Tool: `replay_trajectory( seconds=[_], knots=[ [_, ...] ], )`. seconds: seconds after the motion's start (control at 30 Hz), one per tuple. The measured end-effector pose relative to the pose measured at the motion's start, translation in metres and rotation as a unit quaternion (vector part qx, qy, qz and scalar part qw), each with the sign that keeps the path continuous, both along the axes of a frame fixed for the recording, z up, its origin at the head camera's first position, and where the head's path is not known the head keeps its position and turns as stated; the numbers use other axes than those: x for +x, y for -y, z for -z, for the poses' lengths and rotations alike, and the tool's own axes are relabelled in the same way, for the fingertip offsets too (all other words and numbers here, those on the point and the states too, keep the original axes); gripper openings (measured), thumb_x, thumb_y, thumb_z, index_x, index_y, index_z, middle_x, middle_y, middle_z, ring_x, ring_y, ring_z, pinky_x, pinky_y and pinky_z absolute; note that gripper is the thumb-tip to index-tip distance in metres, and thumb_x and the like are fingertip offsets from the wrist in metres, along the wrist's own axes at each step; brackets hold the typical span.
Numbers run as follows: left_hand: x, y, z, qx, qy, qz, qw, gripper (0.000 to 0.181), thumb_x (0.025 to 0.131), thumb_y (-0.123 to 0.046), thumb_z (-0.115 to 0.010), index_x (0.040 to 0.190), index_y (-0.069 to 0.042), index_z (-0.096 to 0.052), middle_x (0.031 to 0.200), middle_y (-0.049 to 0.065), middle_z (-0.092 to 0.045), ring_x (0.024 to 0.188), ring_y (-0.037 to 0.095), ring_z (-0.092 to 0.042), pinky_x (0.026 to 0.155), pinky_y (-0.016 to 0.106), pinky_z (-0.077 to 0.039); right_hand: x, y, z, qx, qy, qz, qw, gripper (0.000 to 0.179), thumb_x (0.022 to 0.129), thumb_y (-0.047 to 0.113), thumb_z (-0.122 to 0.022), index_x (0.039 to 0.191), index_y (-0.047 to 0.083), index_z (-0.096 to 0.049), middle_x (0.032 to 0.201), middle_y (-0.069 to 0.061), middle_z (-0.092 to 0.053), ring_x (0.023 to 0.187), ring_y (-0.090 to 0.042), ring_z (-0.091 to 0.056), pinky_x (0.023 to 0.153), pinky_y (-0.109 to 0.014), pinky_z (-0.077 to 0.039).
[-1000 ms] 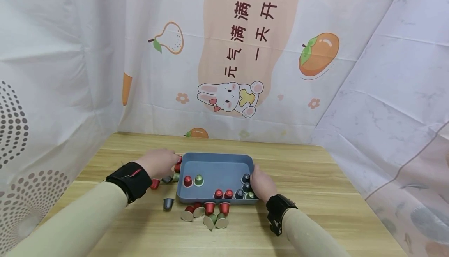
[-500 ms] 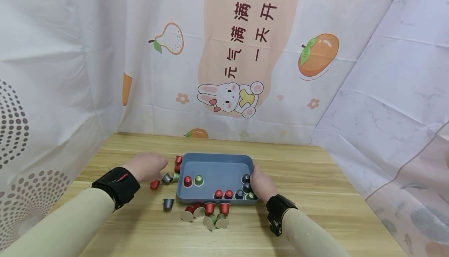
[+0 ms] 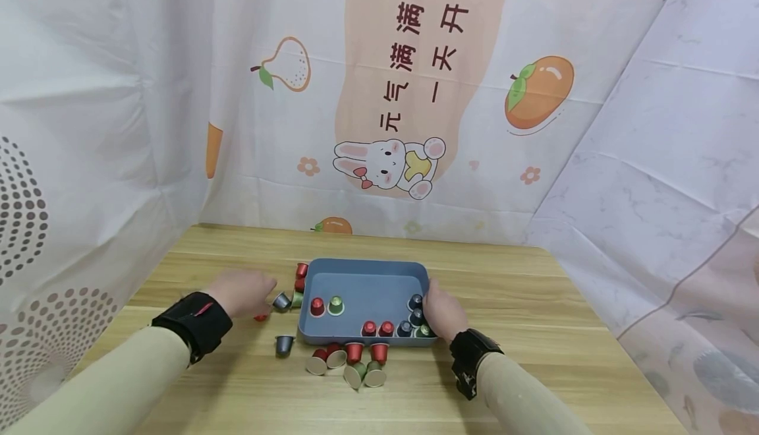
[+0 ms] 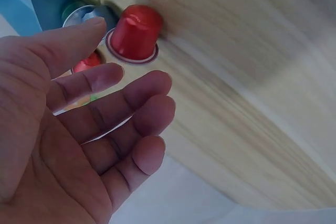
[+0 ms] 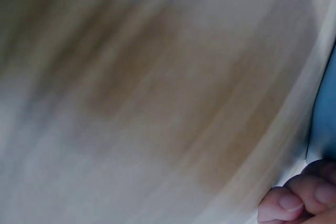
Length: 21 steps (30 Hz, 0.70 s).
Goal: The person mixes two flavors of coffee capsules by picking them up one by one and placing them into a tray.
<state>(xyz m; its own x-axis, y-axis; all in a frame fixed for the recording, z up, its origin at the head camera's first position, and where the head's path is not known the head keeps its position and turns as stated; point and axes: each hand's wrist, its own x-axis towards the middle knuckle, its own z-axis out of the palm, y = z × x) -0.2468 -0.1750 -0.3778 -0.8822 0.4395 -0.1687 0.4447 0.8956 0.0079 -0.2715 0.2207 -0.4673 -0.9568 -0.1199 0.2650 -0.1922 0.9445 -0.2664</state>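
My left hand (image 3: 240,293) hovers left of the blue-grey tray (image 3: 364,287), fingers spread and slightly bent, holding nothing. A red coffee capsule (image 4: 136,32) stands beyond its fingertips in the left wrist view, with a silvery capsule (image 4: 84,14) behind the thumb. In the head view the hand partly covers that red capsule. My right hand (image 3: 445,310) grips the tray's right end, its curled fingers (image 5: 289,203) beside the blue wall. Inside the tray are a red capsule (image 3: 317,306) and a green capsule (image 3: 336,305) at left, two red ones at the front and several dark ones at right.
Several red and green capsules (image 3: 354,354) lie along the tray's front edge. A dark grey capsule (image 3: 284,345) lies at the front left. Two red capsules (image 3: 302,269) and a green one touch or crowd the tray's left side. A printed curtain (image 3: 474,178) hangs behind the wooden table.
My left hand has drawn back from the tray's left side, moving left and nearer, down over the outlying red capsule. The right hand and the tray stay put.
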Motion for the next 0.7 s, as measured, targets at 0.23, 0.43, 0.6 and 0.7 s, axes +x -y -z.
replay_trajectory(
  seconds=[0.23, 0.43, 0.6, 0.7],
  knots=[
    [0.001, 0.001, 0.011, 0.007, 0.006, -0.014, 0.9999, 0.022, 0.088, -0.019, -0.078, 0.088, -0.010, -0.058, 0.078, 0.000, -0.056, 0.070, 0.017, -0.050, 0.065, 0.038, -0.047, 0.000, 0.002, -0.002, -0.001, 0.008, 0.005, 1.0000, 0.024, 0.101, 0.007, -0.049, 0.120, -0.008, -0.049, 0.068, -0.018, -0.063, 0.062, -0.037, -0.066, 0.058, -0.050, -0.052],
    [0.000, 0.003, 0.019, 0.019, 0.018, -0.015, 0.9995, 0.021, 0.089, -0.016, -0.077, 0.094, -0.008, -0.059, 0.079, 0.001, -0.056, 0.072, 0.019, -0.051, 0.069, 0.041, -0.048, 0.000, 0.002, -0.003, -0.005, 0.012, 0.007, 0.9999, 0.021, 0.102, 0.008, -0.049, 0.117, -0.007, -0.050, 0.071, -0.021, -0.065, 0.065, -0.040, -0.068, 0.060, -0.052, -0.053],
    [0.000, 0.003, 0.021, 0.020, 0.013, -0.011, 0.9996, 0.021, 0.090, -0.016, -0.077, 0.093, -0.009, -0.057, 0.077, 0.000, -0.055, 0.070, 0.018, -0.052, 0.068, 0.041, -0.050, 0.000, 0.002, -0.002, -0.001, 0.005, 0.007, 1.0000, 0.021, 0.101, 0.007, -0.049, 0.116, -0.007, -0.049, 0.071, -0.021, -0.064, 0.064, -0.040, -0.067, 0.059, -0.052, -0.052],
    [0.001, 0.003, 0.023, 0.021, 0.011, -0.012, 0.9996, 0.019, 0.091, -0.013, -0.075, 0.092, -0.010, -0.056, 0.077, 0.001, -0.056, 0.071, 0.018, -0.053, 0.069, 0.043, -0.052, 0.001, 0.002, -0.001, 0.001, -0.006, 0.003, 1.0000, 0.019, 0.100, 0.006, -0.050, 0.114, -0.007, -0.049, 0.068, -0.020, -0.063, 0.063, -0.040, -0.067, 0.057, -0.052, -0.052]
  ],
)
